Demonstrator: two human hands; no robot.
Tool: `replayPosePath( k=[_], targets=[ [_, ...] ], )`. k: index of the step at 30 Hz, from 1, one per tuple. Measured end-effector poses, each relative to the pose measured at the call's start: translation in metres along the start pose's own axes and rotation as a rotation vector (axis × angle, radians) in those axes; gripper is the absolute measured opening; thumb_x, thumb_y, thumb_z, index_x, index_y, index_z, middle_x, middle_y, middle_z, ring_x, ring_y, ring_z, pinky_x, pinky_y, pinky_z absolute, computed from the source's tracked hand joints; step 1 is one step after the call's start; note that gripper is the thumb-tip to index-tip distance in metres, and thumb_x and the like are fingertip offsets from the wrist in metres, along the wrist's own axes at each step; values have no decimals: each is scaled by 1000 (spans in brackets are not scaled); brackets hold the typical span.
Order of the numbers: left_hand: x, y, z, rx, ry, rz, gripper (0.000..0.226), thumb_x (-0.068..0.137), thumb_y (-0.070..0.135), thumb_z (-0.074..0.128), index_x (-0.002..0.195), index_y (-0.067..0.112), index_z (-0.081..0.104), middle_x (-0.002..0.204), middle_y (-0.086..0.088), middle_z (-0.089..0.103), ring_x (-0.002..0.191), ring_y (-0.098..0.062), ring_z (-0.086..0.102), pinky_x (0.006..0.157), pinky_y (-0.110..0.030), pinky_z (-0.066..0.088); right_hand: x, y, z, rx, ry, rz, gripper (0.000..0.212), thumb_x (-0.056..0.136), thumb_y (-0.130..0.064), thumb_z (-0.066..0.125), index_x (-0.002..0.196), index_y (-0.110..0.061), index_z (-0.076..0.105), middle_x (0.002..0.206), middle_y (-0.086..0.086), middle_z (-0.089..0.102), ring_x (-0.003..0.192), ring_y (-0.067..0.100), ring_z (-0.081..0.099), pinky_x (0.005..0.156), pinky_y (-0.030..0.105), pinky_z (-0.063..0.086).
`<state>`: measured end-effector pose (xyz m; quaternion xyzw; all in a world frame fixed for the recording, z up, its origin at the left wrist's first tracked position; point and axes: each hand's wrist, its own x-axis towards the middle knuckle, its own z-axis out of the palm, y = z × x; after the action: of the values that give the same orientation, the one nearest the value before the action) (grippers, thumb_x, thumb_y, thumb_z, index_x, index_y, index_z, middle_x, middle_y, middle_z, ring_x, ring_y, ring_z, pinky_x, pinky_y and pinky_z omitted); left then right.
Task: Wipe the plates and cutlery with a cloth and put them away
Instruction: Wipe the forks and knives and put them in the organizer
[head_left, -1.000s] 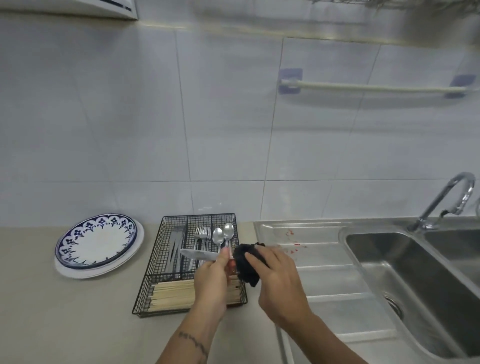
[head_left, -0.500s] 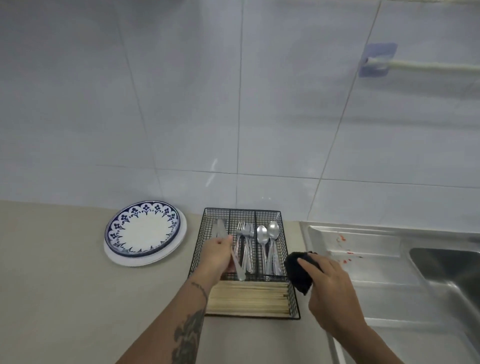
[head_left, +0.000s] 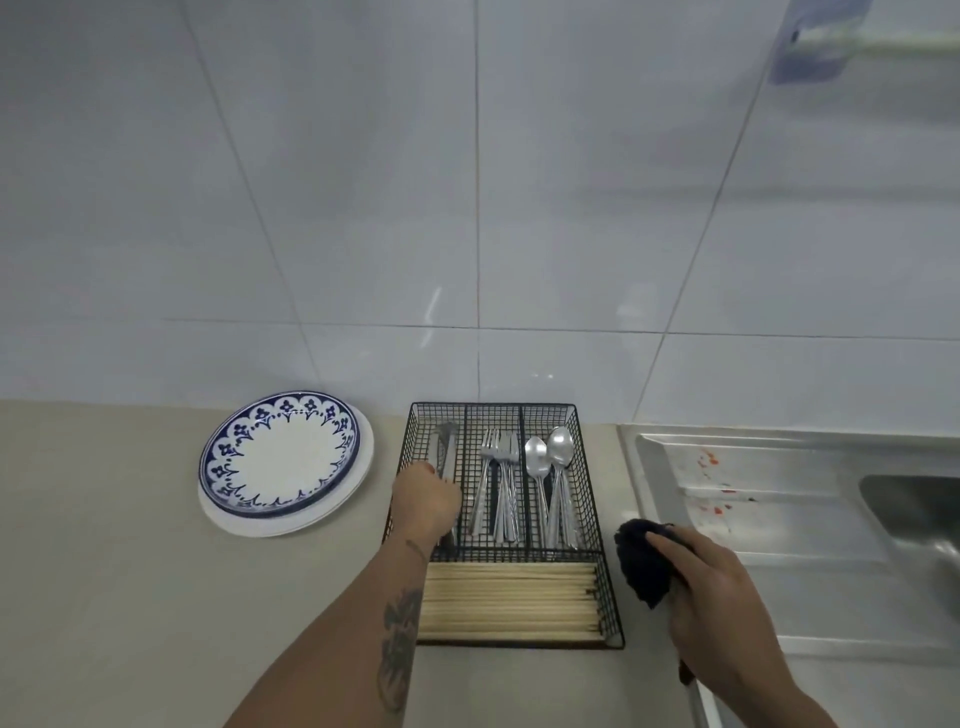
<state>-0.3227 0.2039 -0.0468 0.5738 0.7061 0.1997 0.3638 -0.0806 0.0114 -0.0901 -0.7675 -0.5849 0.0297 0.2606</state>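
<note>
A: Starting nearest: right hand (head_left: 722, 618) clamped round the dark cloth (head_left: 644, 566), just off the right side of the wire basket (head_left: 493, 405), near the worktop's (head_left: 104, 571) right edge. Any hazard there?

B: Possibly. Red spots on the drainboard (head_left: 753, 499) close by. Could be picked up by the cloth if dragged across, then smeared onto clean cutlery.

A: And further in?

B: Left hand (head_left: 426, 501) down in the basket's left compartment, on the knives (head_left: 444, 452). Cannot tell, with fingers hidden under the knuckles, whether clamped on a handle or resting loose. Hands well apart, at any rate. Risk of a nicked fingertip on a blade, or of snagging the mesh on withdrawal and jolting the basket.

A: Looks of the cutlery?

B: Near compartment packed with pale chopsticks (head_left: 509, 603), laid crosswise in a neat bundle. Behind it, 3 lengthwise compartments: knives left, forks (head_left: 498, 457) middle, spoons (head_left: 550, 457) right, all bright steel with handles toward the near side. No visible smears, though too small to judge finely.

A: Farthest?

B: Plates (head_left: 280, 457), stacked toward the worktop's rear edge, just left of the basket. Blue-patterned one on top, plain white rims beneath; count unclear. Not overhanging any edge, so little chance of a slide.
</note>
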Motion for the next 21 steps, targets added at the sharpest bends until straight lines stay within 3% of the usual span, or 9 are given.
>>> replayPosePath(
  k=[4,7,11,13,16,18,21],
  targets=[
    [1,-4,10,87,40,44,14,82,4,57,95,6,62,98,-6,61,76,-19,56,61,-30,44,-3,3,-5,-2,-14,64,59,66,5,74,121,-17,68,123,3,64,107,28,59,92,44,51],
    [-5,-1,9,153,19,63,17,82,7,58,98,5,62,99,-10,63,81,-23,57,64,-32,44,-7,4,-8,-28,-22,100,58,70,2,72,125,-18,66,126,2,62,111,27,56,96,43,49],
    [-20,7,10,244,31,176,42,82,7,56,124,5,60,127,-12,57,108,-29,58,89,-41,53,-17,5,-18,14,-13,109,57,71,3,70,125,-16,65,126,3,63,111,27,56,97,42,48],
    [-41,15,18,207,23,257,50,85,7,57,135,13,57,134,-5,54,111,-24,58,93,-41,55,-24,6,-22,41,10,108,54,74,1,69,125,-16,65,125,3,63,110,26,56,97,39,48],
    [-88,29,40,73,-77,377,36,93,8,54,125,19,64,121,1,63,97,-16,64,87,-36,57,-36,8,-30,96,32,155,52,81,-2,65,130,-18,61,130,0,59,116,21,50,102,31,42],
    [-124,37,60,-12,-255,361,25,95,11,53,113,22,68,109,3,67,95,-12,64,83,-27,53,-44,9,-36,148,52,186,55,81,-1,63,132,-19,58,132,-3,56,117,18,48,102,22,37],
    [-168,46,98,-122,-538,263,17,90,17,57,86,21,73,86,0,74,81,-17,69,75,-31,53,-59,13,-49,191,85,196,59,80,0,60,134,-20,56,133,-6,54,118,15,49,101,15,30]
  ],
)
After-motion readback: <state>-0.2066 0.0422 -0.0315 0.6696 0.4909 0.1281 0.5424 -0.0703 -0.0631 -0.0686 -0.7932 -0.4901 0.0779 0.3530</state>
